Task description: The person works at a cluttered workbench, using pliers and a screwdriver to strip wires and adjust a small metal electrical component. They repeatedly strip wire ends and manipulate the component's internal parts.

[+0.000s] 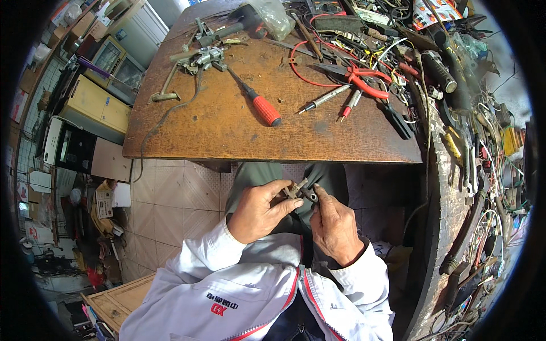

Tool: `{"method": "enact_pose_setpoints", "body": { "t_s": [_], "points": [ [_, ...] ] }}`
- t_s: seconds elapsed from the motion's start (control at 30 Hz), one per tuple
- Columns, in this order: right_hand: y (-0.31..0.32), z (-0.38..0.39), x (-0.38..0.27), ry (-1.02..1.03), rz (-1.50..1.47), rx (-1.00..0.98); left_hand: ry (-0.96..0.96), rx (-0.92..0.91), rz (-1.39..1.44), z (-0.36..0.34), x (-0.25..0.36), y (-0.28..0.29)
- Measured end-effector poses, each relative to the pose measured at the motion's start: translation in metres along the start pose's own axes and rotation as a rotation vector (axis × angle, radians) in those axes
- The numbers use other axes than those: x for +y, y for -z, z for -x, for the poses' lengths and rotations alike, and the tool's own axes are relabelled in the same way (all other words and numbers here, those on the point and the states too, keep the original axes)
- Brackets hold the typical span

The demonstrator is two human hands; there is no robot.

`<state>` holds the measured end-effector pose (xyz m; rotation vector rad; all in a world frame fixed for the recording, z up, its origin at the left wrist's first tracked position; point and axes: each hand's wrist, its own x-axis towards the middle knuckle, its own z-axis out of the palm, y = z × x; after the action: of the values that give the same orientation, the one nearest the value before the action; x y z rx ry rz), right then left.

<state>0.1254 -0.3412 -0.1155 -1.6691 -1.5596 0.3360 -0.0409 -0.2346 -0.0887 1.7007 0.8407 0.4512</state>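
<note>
Above my lap, just below the table's near edge, my left hand [257,210] is closed on a small brass-coloured metal fitting [294,190], pinched between thumb and fingers. Close beside it, my right hand [336,226] grips a small dark metal piece [309,195] with a round hole in its end. The two pieces sit against or very near each other; I cannot tell whether they are joined. On the table beyond lie a screwdriver [265,109] with a red handle and a cluster of metal fittings [206,57].
The wooden table [227,139] spans the space ahead. Red-handled pliers [367,79], two test probes [324,99] and a red wire lie at its right. Tangled wires and tools crowd the right-hand bench [441,227]. A clear plastic bag [273,18] rests at the back.
</note>
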Motion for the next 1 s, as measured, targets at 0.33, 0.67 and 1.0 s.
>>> {"method": "enact_pose_setpoints", "body": {
  "t_s": [0.33,0.67,1.0],
  "points": [
    [-0.002,0.002,0.007,0.129,0.104,0.011,0.019,-0.075,0.108,0.001,-0.015,-0.002],
    [-0.007,0.002,0.006,0.154,0.211,0.040,0.020,-0.105,0.183,0.000,-0.021,-0.005],
    [-0.014,0.000,0.010,0.165,0.110,0.183,0.010,-0.138,0.219,0.001,-0.016,-0.004]
  ]
}}
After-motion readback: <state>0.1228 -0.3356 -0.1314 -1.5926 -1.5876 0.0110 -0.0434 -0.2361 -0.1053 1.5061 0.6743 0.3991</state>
